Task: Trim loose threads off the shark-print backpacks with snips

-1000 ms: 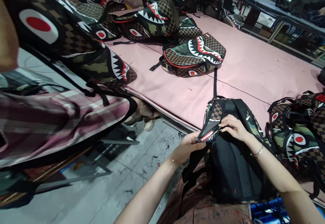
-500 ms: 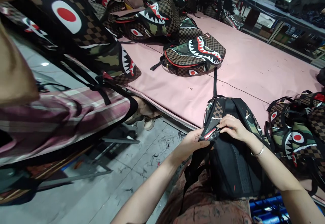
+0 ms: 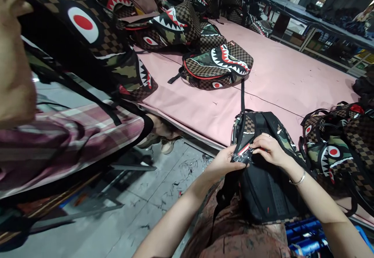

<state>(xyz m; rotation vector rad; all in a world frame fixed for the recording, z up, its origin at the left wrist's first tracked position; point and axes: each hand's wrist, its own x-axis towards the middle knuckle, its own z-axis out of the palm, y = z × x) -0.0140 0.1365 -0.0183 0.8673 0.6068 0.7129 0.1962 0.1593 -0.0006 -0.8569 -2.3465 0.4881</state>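
A black backpack (image 3: pixel 263 180) lies with its padded back upward at the table's edge, against my lap. Its side panels show brown checks and camouflage. My left hand (image 3: pixel 226 162) pinches a black shoulder strap (image 3: pixel 229 189) near a red-and-white label (image 3: pixel 244 149). Shiny clear plastic (image 3: pixel 242 158) lies over the strap beside this label. My right hand (image 3: pixel 269 149) is closed, thumb against fingertips, at the label's right end. What exactly sits between those fingertips is too small to make out; they touch the strap and plastic there.
Another shark-mouth backpack (image 3: pixel 217 65) lies ahead on the pink table (image 3: pixel 280 71). More backpacks (image 3: pixel 333 152) are heaped at right, others at the back. To the left, a co-worker's arm (image 3: pixel 16 63) is beside a raised backpack (image 3: pixel 108 43). Blue packages (image 3: pixel 306 238) show below.
The view has shifted slightly to the right. My hands remain at the strap label, with more shiny plastic showing. The co-worker's backpack at left has tilted a little.
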